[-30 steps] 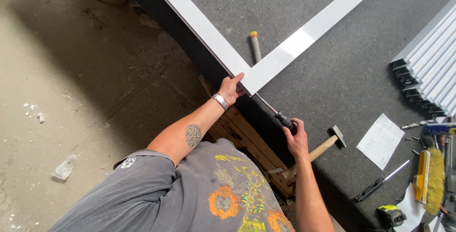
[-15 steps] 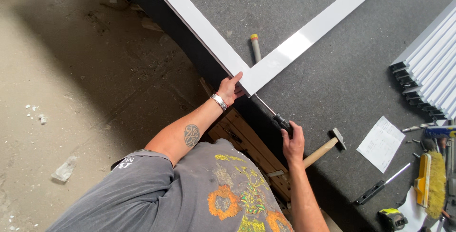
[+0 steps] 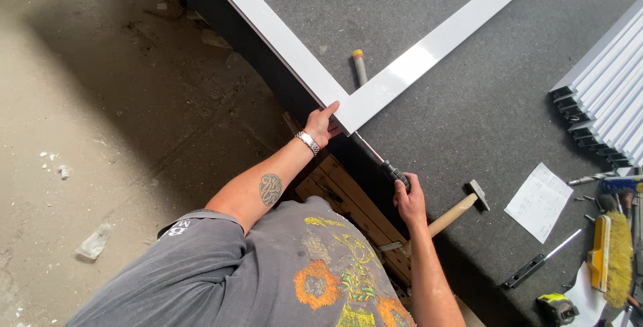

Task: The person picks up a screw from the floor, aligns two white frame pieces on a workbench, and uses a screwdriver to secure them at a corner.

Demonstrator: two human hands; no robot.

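White frame corner (image 3: pixel 348 109) set at the near edge of the dark felt surface (image 3: pixel 469 126), its two bars running up-left and up-right. Left hand (image 3: pixel 323 124) pressed on the corner, fingers closed over its edge. Right hand (image 3: pixel 408 200) wrapped tight round a black-handled screwdriver (image 3: pixel 382 163), long axis along the surface edge, tip pointing up-left into the corner. Hammer (image 3: pixel 462 205) just beside right hand. Floor (image 3: pixel 100 133) open to the left; stacked profiles (image 3: pixel 603 92) well apart.
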